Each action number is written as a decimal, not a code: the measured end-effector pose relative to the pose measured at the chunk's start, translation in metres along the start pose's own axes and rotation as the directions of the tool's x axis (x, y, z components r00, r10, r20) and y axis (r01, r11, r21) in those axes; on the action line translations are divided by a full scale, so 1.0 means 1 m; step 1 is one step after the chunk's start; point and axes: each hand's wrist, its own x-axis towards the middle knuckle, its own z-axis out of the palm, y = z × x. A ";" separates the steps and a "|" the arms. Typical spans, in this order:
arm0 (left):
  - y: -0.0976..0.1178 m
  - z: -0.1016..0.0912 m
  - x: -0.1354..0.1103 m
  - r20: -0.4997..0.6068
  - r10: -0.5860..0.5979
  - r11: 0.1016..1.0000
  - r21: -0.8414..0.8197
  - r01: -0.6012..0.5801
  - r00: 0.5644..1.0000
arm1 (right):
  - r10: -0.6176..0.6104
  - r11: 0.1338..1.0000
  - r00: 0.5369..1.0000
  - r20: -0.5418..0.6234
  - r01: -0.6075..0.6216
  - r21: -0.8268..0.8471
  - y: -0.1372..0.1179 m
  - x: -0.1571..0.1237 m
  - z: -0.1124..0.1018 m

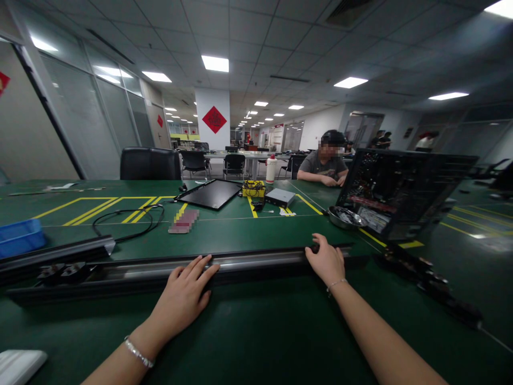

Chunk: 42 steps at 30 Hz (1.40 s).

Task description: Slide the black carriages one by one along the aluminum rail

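A long black channel (pixel 256 264) with a shiny metal inner face lies across the table in front of me. My left hand (pixel 186 294) rests over its near edge, fingers spread and holding nothing. Near the right end, my right hand (pixel 326 262) is closed, thumb and index finger bent around a small dark piece inside the channel. Its kind is hidden by the fingers. Black socket-like modules (pixel 74 271) sit in the channel's left end. A chain of black parts joined by wire (pixel 436 283) lies on the table to the right.
An open computer case (pixel 401 192) stands at right beside a metal bowl (pixel 347 217) of small parts. Further back are a black panel (pixel 212 193), yellow basket (pixel 253 188) and grey drive (pixel 280 197). A blue bin (pixel 20 238) stands left; a person (pixel 324 160) sits opposite.
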 end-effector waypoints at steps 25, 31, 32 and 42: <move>-0.004 0.003 -0.001 -0.011 0.014 1.000 -0.013 -0.015 1.000 | -0.036 0.999 0.997 -0.070 0.034 -0.019 0.009 0.001 0.006; -0.004 0.002 -0.001 -0.022 0.018 1.000 -0.020 -0.019 1.000 | 0.006 1.000 0.999 -0.043 -0.007 -0.017 0.007 0.000 0.002; -0.004 0.002 -0.001 -0.020 0.017 1.000 -0.020 -0.018 1.000 | 0.009 1.000 0.999 -0.043 -0.009 -0.014 0.007 0.000 0.002; -0.005 0.003 -0.001 -0.024 0.023 1.000 -0.013 -0.024 0.999 | 0.001 1.000 0.999 -0.048 -0.001 0.016 0.011 0.003 -0.005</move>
